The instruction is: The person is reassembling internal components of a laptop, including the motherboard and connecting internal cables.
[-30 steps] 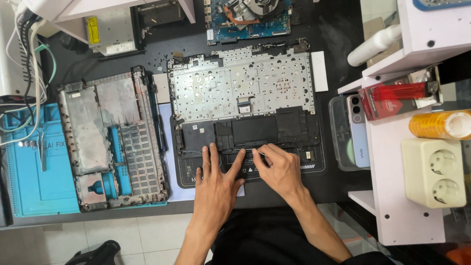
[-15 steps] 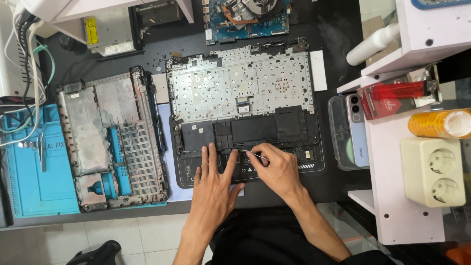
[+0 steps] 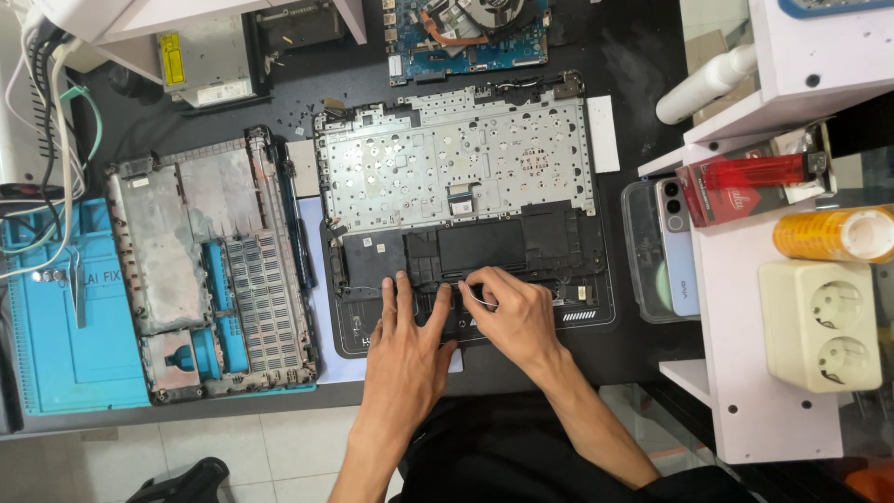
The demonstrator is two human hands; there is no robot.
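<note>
Your left hand (image 3: 407,346) spread flat on lower edge of opened laptop base (image 3: 461,210), centre of dark worktop (image 3: 643,74). Your right hand (image 3: 515,312) pinches something thin; too small to identify. Clear tray (image 3: 636,251) at right holds phone (image 3: 678,244), partly hidden by white shelf (image 3: 745,317).

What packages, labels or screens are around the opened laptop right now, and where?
Red box: right shelf, flat, rectangular.
Yellow sticker: on grey metal drive, top left, small rectangle.
Phone: in clear tray right of laptop base, pale back facing up, no screen visible.
Orange roll: right shelf, cylindrical, lying down.
</note>
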